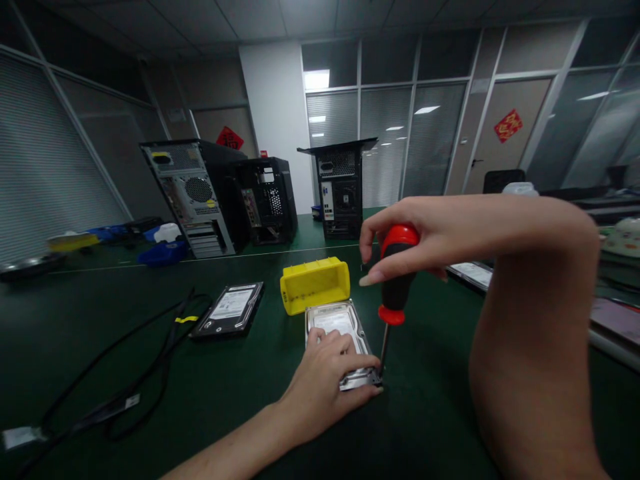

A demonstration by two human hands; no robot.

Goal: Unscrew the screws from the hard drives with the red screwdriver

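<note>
Showing a pale label (334, 321), the silver hard drive (357, 328) lies flat.

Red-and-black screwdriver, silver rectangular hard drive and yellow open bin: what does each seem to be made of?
Red-and-black screwdriver: handle probably plastic, glossy where red; the duller black may be rubbery. Its thin grey shaft looks metal.
Silver rectangular hard drive: likely a metal casing, judging by its bright sheen.
Yellow open bin: probably smooth moulded plastic, given its even colour and thin walls.
</note>
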